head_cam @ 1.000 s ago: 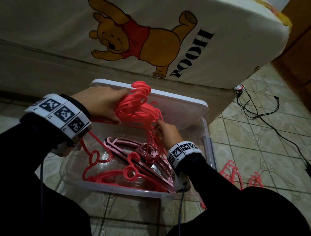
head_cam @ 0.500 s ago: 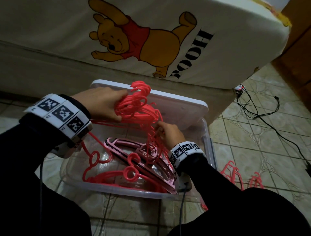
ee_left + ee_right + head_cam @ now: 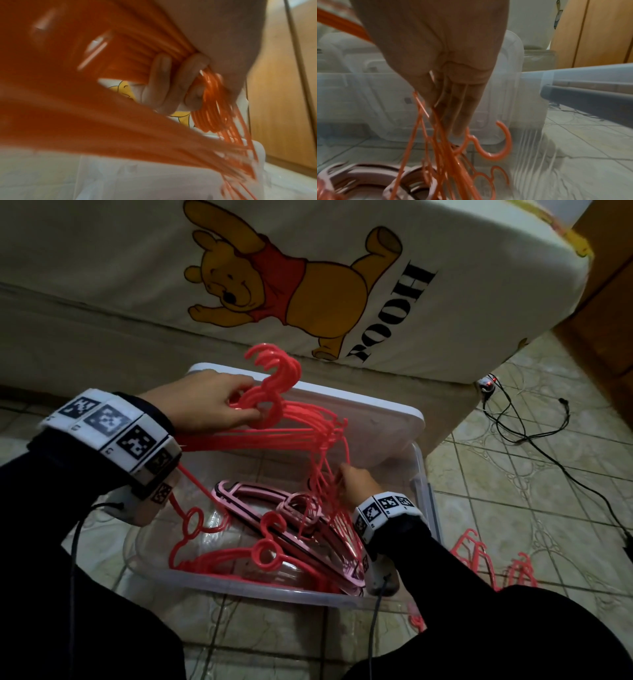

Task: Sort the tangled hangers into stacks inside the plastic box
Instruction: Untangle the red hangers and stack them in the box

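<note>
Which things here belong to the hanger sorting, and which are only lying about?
Belong to the job:
- bunch of thin red plastic hangers, in the left hand grip
- right hand, fingers among their bars
- stack of pale pink plastic hangers
- clear plastic box
- red hangers on the floor

Lying about:
- white lid
- black cables
- bear-print mattress
</note>
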